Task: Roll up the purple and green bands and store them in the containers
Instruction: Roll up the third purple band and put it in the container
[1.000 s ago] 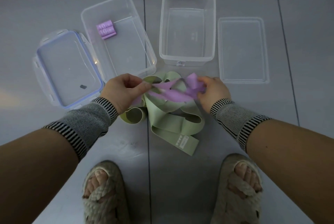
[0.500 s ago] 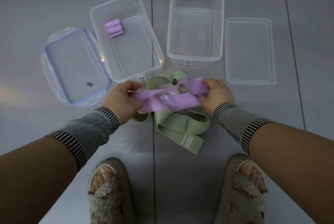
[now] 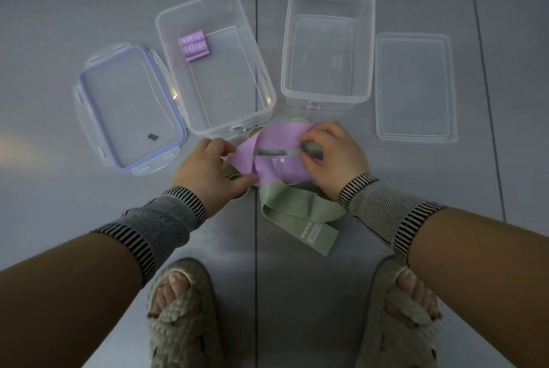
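left hand [image 3: 209,170] and right hand [image 3: 334,156] both pinching purple band [image 3: 277,156], green bands [image 3: 300,213] underneath at 6 o'clock

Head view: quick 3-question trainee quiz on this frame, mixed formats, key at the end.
1. True or false: the left container already holds rolled purple bands.
2. What do both hands grip? A) loose purple band B) green bands C) blue-rimmed lid
3. Fill in: the right container holds ___ bands.

Key:
1. True; they lie at its far left corner.
2. A; left hand and right hand hold it over the green bands.
3. No.
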`<state>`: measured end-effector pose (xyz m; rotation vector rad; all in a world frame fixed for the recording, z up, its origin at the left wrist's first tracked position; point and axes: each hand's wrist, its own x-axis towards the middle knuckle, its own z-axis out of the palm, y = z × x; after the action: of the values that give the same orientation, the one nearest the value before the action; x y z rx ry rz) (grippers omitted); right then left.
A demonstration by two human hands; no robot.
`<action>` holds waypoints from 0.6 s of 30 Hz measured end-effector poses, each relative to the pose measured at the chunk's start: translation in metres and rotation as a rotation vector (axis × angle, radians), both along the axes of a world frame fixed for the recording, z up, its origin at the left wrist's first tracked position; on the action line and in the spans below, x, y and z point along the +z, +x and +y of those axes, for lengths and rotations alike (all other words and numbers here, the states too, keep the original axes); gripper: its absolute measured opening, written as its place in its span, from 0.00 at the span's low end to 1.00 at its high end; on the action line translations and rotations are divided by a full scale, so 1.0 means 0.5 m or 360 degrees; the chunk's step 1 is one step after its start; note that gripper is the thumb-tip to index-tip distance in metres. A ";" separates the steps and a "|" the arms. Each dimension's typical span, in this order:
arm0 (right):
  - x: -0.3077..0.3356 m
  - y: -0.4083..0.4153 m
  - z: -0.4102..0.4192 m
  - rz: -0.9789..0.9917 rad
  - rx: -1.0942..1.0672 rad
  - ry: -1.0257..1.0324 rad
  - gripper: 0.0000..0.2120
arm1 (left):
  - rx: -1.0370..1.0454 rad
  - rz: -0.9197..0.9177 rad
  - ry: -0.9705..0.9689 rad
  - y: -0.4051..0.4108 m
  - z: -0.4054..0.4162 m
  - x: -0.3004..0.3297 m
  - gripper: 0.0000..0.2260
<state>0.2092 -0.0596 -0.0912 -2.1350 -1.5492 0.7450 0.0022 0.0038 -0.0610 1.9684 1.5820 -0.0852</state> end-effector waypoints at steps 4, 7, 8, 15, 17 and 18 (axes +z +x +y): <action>0.007 -0.023 0.007 -0.0031 0.0156 -0.0005 0.09 | 0.0071 0.0032 -0.0011 0.005 0.000 0.002 0.19; 0.017 -0.047 0.016 -0.0011 0.0294 -0.0047 0.10 | 0.0176 -0.0024 -0.0027 0.008 0.006 0.007 0.12; 0.020 -0.055 0.020 -0.0011 0.0331 -0.0089 0.12 | 0.0178 -0.0046 -0.0024 0.009 0.007 0.008 0.12; 0.016 -0.087 0.034 -0.0102 0.0520 -0.0337 0.17 | 0.0069 -0.0054 0.0020 0.014 -0.004 0.008 0.14; 0.011 -0.083 0.031 -0.0117 0.0493 -0.0403 0.12 | 0.0071 -0.0059 0.0001 0.016 -0.004 0.010 0.14; 0.010 -0.079 0.029 -0.0084 0.0441 -0.0400 0.09 | 0.0079 -0.0054 -0.0012 0.018 -0.003 0.012 0.14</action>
<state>0.1695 -0.0449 -0.0863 -2.1498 -1.8926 1.0303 0.0112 0.0022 -0.0548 1.9136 1.6049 -0.0377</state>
